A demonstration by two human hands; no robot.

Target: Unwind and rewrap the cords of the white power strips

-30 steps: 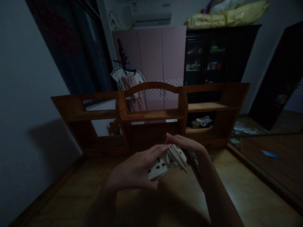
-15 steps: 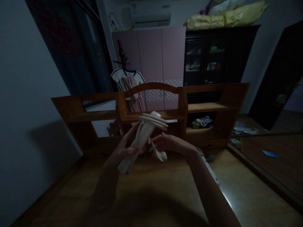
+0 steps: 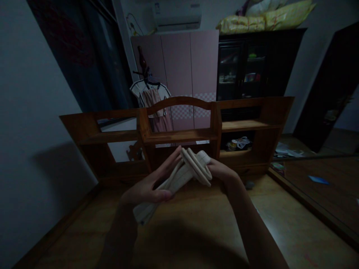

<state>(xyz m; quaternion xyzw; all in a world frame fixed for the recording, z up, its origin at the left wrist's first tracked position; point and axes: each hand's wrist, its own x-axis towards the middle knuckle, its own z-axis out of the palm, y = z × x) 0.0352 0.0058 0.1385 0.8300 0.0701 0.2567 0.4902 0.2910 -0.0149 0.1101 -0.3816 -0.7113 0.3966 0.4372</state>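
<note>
Over the desk, at 6 o'clock: strip, white and tilted, near end low toward 7 o'clock, far end raised toward 1 o'clock.
Cord: white, wound lengthwise round the strip, its loops bunched over the far end.
Left hand: closed on the strip's middle, thumb across the top, fingers stretched along the far side toward the loops.
Right hand: at 3 o'clock of the loops, curled about them and gripping; fingertips hidden behind the cord.
Desk: wooden and dim.
Shelf: wooden, along the desk's back at 12 o'clock, small clutter in its low compartment at 2 o'clock.
Wardrobe: pink, behind the shelf at 12 o'clock; dress hangs at its 9 o'clock side.
Cabinet: dark, glass doors, at 1 o'clock; yellow bags on top.
</note>
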